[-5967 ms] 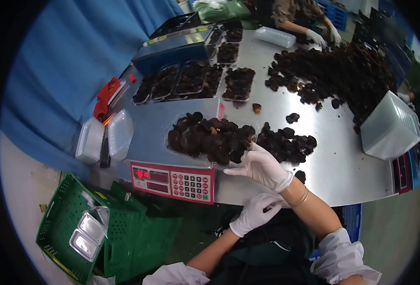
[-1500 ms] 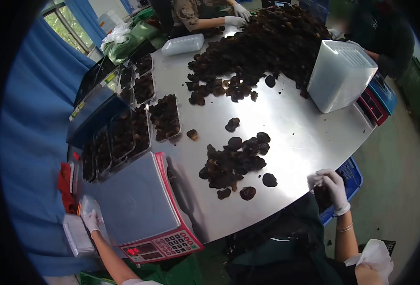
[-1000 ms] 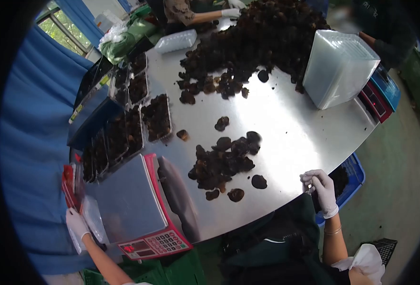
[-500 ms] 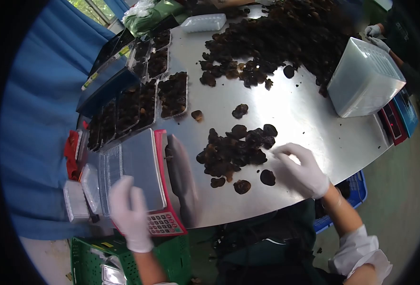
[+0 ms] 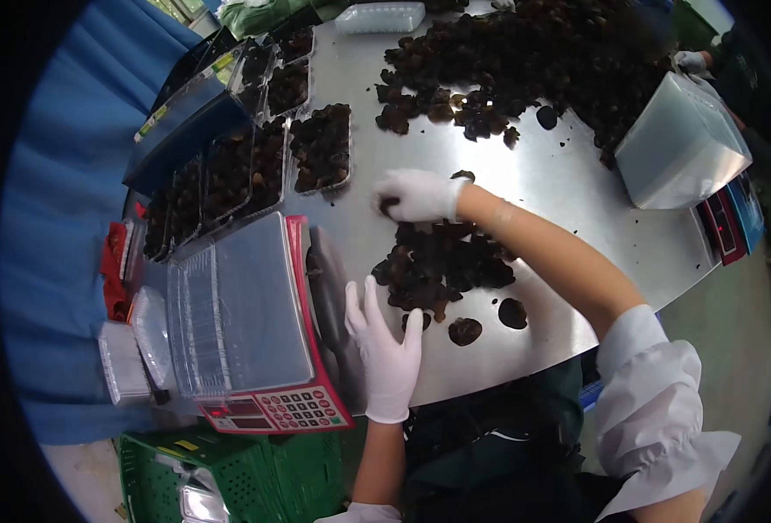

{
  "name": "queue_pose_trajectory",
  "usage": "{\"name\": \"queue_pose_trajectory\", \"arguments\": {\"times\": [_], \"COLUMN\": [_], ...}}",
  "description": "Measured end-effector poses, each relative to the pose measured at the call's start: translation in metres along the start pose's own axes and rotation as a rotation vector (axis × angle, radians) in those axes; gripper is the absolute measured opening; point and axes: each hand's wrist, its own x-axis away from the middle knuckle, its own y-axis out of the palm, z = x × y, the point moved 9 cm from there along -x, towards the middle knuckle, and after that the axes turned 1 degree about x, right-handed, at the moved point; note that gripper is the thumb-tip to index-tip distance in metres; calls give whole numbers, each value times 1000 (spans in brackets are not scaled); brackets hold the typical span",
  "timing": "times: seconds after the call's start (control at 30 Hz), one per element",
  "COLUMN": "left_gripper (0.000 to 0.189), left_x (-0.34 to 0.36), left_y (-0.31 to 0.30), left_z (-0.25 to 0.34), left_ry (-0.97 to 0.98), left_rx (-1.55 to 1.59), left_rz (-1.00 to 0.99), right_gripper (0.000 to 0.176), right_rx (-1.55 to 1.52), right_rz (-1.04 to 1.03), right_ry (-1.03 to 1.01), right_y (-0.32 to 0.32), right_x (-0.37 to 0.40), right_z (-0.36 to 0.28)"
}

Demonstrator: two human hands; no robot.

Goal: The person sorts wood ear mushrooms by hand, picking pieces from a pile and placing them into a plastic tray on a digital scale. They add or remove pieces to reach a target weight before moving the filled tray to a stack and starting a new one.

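Note:
My right hand (image 5: 416,193), in a white glove, reaches across beyond the small pile of dark brown mushroom pieces (image 5: 442,266). Its fingers are closed on one dark mushroom piece (image 5: 389,205), partly hidden by the glove. Also gloved, my left hand (image 5: 384,353) is open with fingers spread, at the near left edge of that pile. Loose mushroom pieces (image 5: 465,331) lie at the pile's near side. To the left of my left hand stands a red-framed digital scale (image 5: 268,314), with a clear plastic tray (image 5: 196,318) on its platform.
Filled clear trays (image 5: 321,150) stand at the left beyond the scale. A large mushroom heap (image 5: 525,65) covers the far table. Stacked clear trays (image 5: 682,144) rest at the right by a second scale (image 5: 723,222). Another person's gloved hand (image 5: 690,63) is behind. A green crate (image 5: 229,475) sits below.
My left hand has moved right, from over the scale to the small pile. My right hand has swung from the pile's right side to its far left and closed on a mushroom piece.

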Motion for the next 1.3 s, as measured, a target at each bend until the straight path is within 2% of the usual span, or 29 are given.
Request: {"name": "queue_pose_trajectory", "arguments": {"times": [0.07, 0.13, 0.2, 0.23, 0.27, 0.33, 0.37, 0.4, 0.47, 0.5, 0.57, 0.6, 0.67, 0.73, 0.77, 0.8, 0.87, 0.9, 1.0, 1.07, 1.13, 1.27, 1.3], "left_gripper": [74, 72, 67, 46, 46, 27, 19, 19, 16, 15, 15, 15, 17, 21, 33, 33, 51, 65, 66, 62, 60, 64, 62], "left_x": [-10, -21, -28, -29, -30, -31, -30, -28, -22, -20, -19, -19, -19, -17, -17, -18, -20, -19, -15, -20, -24, -15, -9], "left_y": [12, 17, 28, 30, 32, 26, 20, 20, 21, 21, 15, 10, 11, 12, 15, 13, 9, 17, 37, 42, 39, 25, 14], "left_z": [-6, 1, 12, 9, 6, -8, -7, -12, -24, -27, -27, -24, -26, -31, -31, -25, -1, 3, 19, 19, 9, 14, 22], "left_ry": [-49, -14, 60, 77, 78, -27, -19, -17, -119, -101, -62, -18, -27, -82, -58, -55, 17, 18, 201, 195, 34, 21, 37], "left_rx": [-16, -15, -80, -38, -35, 127, 193, 247, 491, 458, 402, 347, 372, 475, 482, 482, 326, 339, 7, 72, 403, 311, 250], "left_rz": [-49, -40, -144, -80, -85, -27, 41, 69, 105, 92, 114, 140, 140, 167, 136, 129, 82, 9, -114, -150, -101, 27, 32], "right_gripper": [39, 40, 42, 38, 38, 31, 26, 25, 26, 26, 31, 31, 35, 35, 34, 34, 36, 39, 51, 58, 53, 44, 43], "right_rx": [-279, -165, 35, 138, 136, 56, 82, 33, 37, 39, 11, 10, 89, -1, 40, 83, 87, 104, 228, 336, 347, 409, 428], "right_rz": [-124, 56, 212, 223, 222, 311, 373, 459, 537, 537, 704, 704, 844, 877, 907, 936, 865, 835, 534, 370, 449, 710, 781], "right_ry": [14, -66, -134, -95, -90, 57, 115, 78, 124, 126, 194, 196, 271, 331, 345, 361, 329, 299, 243, 200, 258, 430, 384], "right_y": [11, -5, -6, -5, -5, -17, -25, -33, -40, -38, -41, -38, -44, -44, -45, -46, -41, -33, 8, 34, 29, -2, -12], "right_x": [37, 80, 112, 124, 132, 151, 164, 172, 190, 195, 213, 218, 236, 247, 253, 261, 268, 270, 260, 257, 262, 273, 273], "right_z": [-4, -30, -49, -52, -46, -24, -16, -12, -3, 0, 13, 15, 20, 14, 10, 5, -10, -18, -50, -51, -34, -3, -18]}}
